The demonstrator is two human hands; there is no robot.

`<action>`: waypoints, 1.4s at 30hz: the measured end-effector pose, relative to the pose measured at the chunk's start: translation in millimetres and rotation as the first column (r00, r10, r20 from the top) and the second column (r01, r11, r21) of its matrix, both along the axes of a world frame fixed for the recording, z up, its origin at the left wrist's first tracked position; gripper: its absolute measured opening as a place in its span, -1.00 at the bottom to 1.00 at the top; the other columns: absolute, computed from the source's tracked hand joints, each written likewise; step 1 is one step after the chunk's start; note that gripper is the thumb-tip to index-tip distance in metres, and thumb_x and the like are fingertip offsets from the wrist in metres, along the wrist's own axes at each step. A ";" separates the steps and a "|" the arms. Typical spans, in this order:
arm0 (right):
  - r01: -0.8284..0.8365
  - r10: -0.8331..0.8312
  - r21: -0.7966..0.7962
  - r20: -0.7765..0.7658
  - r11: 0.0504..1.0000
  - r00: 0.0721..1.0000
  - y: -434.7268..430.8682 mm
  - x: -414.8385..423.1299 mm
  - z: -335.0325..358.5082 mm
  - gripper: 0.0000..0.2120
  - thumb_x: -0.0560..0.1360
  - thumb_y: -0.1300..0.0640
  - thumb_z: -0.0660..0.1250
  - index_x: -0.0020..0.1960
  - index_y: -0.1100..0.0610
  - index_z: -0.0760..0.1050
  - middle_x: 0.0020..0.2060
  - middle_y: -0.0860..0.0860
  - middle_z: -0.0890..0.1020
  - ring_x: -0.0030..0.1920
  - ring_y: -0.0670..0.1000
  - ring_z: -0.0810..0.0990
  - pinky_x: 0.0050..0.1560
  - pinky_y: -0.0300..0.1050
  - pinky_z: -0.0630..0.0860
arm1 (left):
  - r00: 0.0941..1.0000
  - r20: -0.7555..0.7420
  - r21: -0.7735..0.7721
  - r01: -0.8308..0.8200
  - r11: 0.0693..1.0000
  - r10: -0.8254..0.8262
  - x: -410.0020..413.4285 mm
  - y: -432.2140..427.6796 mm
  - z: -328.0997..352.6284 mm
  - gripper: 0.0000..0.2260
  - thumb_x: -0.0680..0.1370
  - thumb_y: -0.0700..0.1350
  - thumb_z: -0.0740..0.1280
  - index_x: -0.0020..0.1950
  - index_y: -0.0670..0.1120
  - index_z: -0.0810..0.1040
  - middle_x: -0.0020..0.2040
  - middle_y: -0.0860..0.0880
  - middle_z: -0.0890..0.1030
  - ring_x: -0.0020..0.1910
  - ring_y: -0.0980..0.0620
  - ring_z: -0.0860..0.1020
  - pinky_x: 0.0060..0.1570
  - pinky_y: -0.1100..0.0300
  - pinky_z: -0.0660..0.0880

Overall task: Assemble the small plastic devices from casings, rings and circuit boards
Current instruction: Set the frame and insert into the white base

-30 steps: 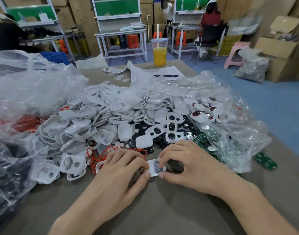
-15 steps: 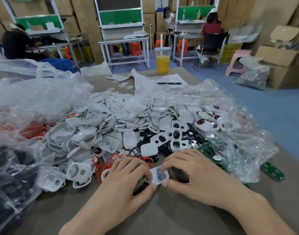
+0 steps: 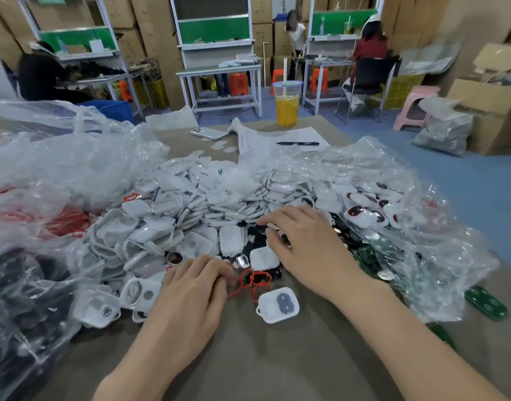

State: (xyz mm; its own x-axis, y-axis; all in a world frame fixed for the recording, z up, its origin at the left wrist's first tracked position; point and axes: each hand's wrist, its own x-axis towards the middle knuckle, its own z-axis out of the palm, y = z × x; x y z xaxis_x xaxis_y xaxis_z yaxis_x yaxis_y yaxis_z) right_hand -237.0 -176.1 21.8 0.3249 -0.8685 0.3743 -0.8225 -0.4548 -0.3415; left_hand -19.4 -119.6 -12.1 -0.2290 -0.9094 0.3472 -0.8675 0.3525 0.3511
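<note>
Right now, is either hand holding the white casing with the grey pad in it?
No, the white casing lies on the table, touched by neither the left hand nor the right hand.

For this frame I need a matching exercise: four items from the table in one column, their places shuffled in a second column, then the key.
Things
1. white casing with the grey insert
2. pen
3. drink cup
4. green circuit board

Places
A. at the table's far edge
B. alone on the bare tabletop, just this side of the red rings
C. on the sheet of paper
D. on the tabletop, just right of the clear plastic bag

Pairs: 1-B, 2-C, 3-A, 4-D
</note>
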 end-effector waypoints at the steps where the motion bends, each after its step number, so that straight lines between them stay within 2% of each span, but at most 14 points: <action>1: 0.010 -0.010 -0.004 -0.017 1.000 1.000 -3.7 1.5 -1.9 -0.70 0.67 0.04 0.14 0.33 -0.07 0.51 0.22 -0.12 0.56 0.29 0.00 0.42 0.37 -0.06 0.24 | 1.000 0.001 -0.012 -0.018 1.000 0.018 -0.1 -2.1 -0.5 -0.84 0.61 -0.02 0.12 0.01 0.17 0.47 -0.03 0.27 0.49 0.01 0.22 0.42 0.10 0.18 0.31; 5: 0.032 -0.034 0.062 0.027 0.998 0.999 -7.1 -9.3 -10.4 -0.70 0.65 0.01 0.13 0.31 -0.09 0.52 0.23 -0.14 0.55 0.29 -0.03 0.40 0.38 -0.05 0.26 | 0.990 0.028 -0.054 -0.136 0.989 0.137 -1.7 -13.6 -2.0 -0.81 0.55 -0.05 0.10 0.00 0.10 0.50 -0.06 0.21 0.51 -0.02 0.10 0.44 0.05 0.10 0.37; 8: 0.013 -0.007 0.122 -0.050 0.992 0.999 -8.0 -17.4 -14.2 -0.68 0.65 -0.13 0.10 0.32 -0.14 0.49 0.30 -0.19 0.49 0.34 -0.06 0.33 0.41 -0.11 0.16 | 0.979 0.046 -0.077 -0.195 0.978 0.198 -4.7 -23.4 -0.2 -0.82 0.52 -0.13 0.15 -0.03 0.04 0.54 -0.08 0.14 0.56 -0.04 0.02 0.49 0.06 0.04 0.39; 12: -0.001 0.018 0.199 -0.084 0.980 0.996 -9.6 -18.7 -17.1 -0.57 0.57 -0.33 0.13 0.36 -0.21 0.43 0.42 -0.21 0.34 0.45 -0.06 0.20 0.50 -0.07 0.05 | 0.978 0.048 -0.096 -0.197 0.976 0.202 -6.6 -33.0 3.1 -0.82 0.54 -0.11 0.17 -0.05 0.01 0.57 -0.11 0.10 0.58 -0.05 -0.02 0.53 0.09 0.03 0.38; 16: -0.026 0.043 0.218 -0.074 0.976 0.996 -10.3 -21.1 -19.9 -0.57 0.53 -0.37 0.16 0.32 -0.23 0.43 0.45 -0.20 0.31 0.48 -0.04 0.17 0.52 -0.04 0.04 | 0.985 0.051 -0.098 -0.161 0.982 0.166 -6.0 -31.3 3.3 -0.80 0.56 -0.04 0.15 -0.02 0.03 0.58 -0.11 0.13 0.56 -0.06 0.01 0.52 0.08 0.02 0.38; 22: -0.024 0.033 0.200 -0.043 0.979 0.999 -11.0 -19.1 -21.6 -0.63 0.56 -0.31 0.21 0.26 -0.16 0.45 0.43 -0.20 0.34 0.45 -0.05 0.21 0.48 -0.09 0.06 | 0.993 0.013 -0.058 -0.119 0.991 0.120 -6.7 -26.3 6.5 -0.77 0.57 -0.02 0.18 0.10 0.06 0.61 -0.07 0.16 0.55 -0.01 0.04 0.51 0.16 0.05 0.37; 26: -0.025 0.024 0.183 0.006 0.983 1.000 -9.4 -18.7 -19.6 -0.74 0.54 -0.28 0.24 0.10 -0.14 0.41 0.31 -0.18 0.44 0.33 -0.05 0.32 0.35 -0.15 0.18 | 0.996 -0.010 -0.055 -0.093 0.994 0.093 -8.1 -23.7 8.3 -0.77 0.57 -0.02 0.22 0.15 0.07 0.60 0.00 0.17 0.53 0.05 0.06 0.49 0.20 0.09 0.34; 33: -0.043 0.030 0.192 0.070 0.980 0.997 -6.4 -19.3 -14.1 -0.79 0.57 -0.23 0.26 0.06 -0.12 0.39 0.15 -0.19 0.49 0.17 -0.08 0.40 0.17 -0.16 0.28 | 0.998 -0.022 -0.112 -0.057 0.992 0.055 -5.6 -22.6 7.0 -0.82 0.59 -0.12 0.30 0.15 0.04 0.62 0.07 0.14 0.55 0.10 0.06 0.48 0.20 0.14 0.31; 37: -0.035 0.008 0.169 0.157 0.985 0.988 -6.6 -21.6 -15.0 -0.88 0.61 -0.12 0.27 0.01 -0.11 0.36 0.01 -0.20 0.50 0.04 -0.09 0.46 -0.05 -0.21 0.29 | 0.993 -0.105 -0.200 -0.072 0.977 0.052 -3.1 -23.6 6.8 -0.75 0.55 -0.25 0.38 0.19 0.00 0.61 0.15 0.10 0.55 0.13 0.02 0.51 0.16 0.10 0.41; 39: -0.015 -0.014 0.163 0.177 0.987 0.984 -7.2 -22.9 -16.1 -0.88 0.62 -0.06 0.28 -0.02 -0.11 0.34 -0.03 -0.20 0.50 0.00 -0.10 0.50 -0.08 -0.19 0.36 | 0.989 -0.139 -0.250 -0.077 0.965 0.043 -0.9 -24.4 8.4 -0.71 0.53 -0.28 0.38 0.20 -0.01 0.59 0.15 0.09 0.56 0.14 0.04 0.51 0.14 0.09 0.45; 42: 0.013 -0.033 0.123 0.164 0.992 0.986 -8.8 -23.5 -17.5 -0.89 0.62 0.03 0.28 0.00 -0.09 0.34 -0.03 -0.15 0.52 -0.04 -0.05 0.51 -0.07 -0.15 0.41 | 0.993 -0.119 -0.261 -0.045 0.964 0.014 -0.6 -23.5 9.2 -0.72 0.54 -0.30 0.37 0.18 0.00 0.60 0.10 0.13 0.57 0.12 0.05 0.51 0.16 0.14 0.40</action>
